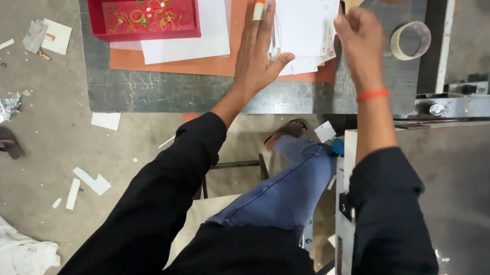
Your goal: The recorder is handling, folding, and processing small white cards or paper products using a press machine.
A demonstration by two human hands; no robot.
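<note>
— What have your hands got hold of?

— A stack of white cards [303, 28], lying on the orange sheet [226, 65]. My left hand [257, 53] lies flat and spread along the stack's left edge, thumb hooked under its near corner. My right hand [360, 40] is curled over the stack's right edge; whether it pinches a card I cannot tell.

— How do you handle them well?

— I judge it best to keep the left palm straight as a fence and press lightly — thin card is smooth and slides, and its corners bend easily.

— And what lies around the stack?

— Left of it, a red box [144, 11], shallow and rectangular, holding small golden rings. Right of it, a roll of pale tape [411, 40] on the scratched grey table [162, 93].
</note>
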